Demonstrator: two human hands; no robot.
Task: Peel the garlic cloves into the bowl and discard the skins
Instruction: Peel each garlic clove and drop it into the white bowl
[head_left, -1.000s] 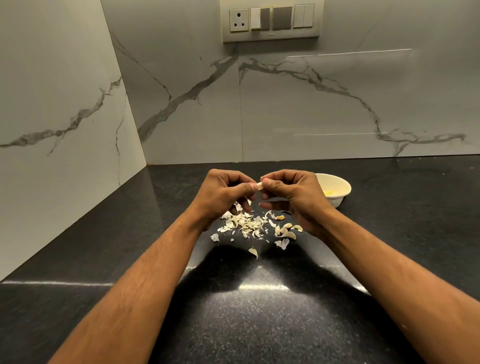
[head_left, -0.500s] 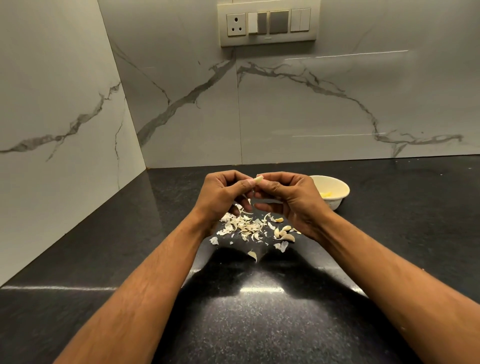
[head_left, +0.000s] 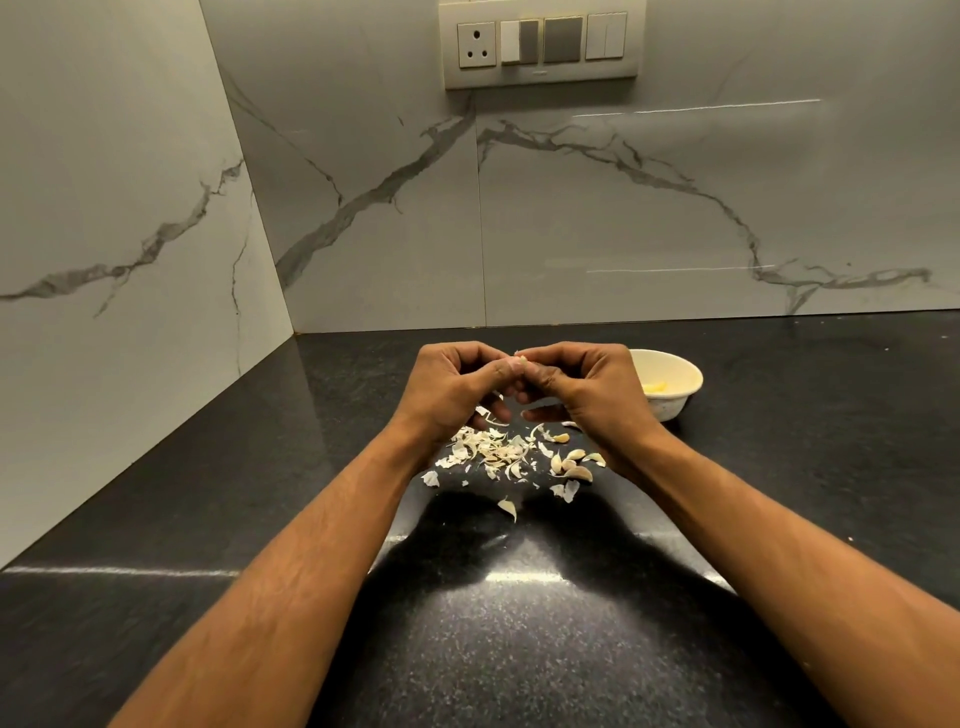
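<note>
While raised above skin pile (head_left: 491, 451): garlic clove (head_left: 520, 358) pinched between left hand (head_left: 451, 389) and right hand (head_left: 582, 387); pale, small, possibly part-peeled. Bowl (head_left: 675, 382) just right.

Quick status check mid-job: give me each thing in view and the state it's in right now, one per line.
Left hand: fingers curled, pinching the garlic clove.
Right hand: fingers curled, pinching the same clove.
Garlic clove: held between both hands above the counter, mostly hidden.
Bowl: upright on the counter, some peeled garlic inside.
Skins: loose pile on the counter, not discarded.
Unpeeled cloves: lying beside the skins.
</note>
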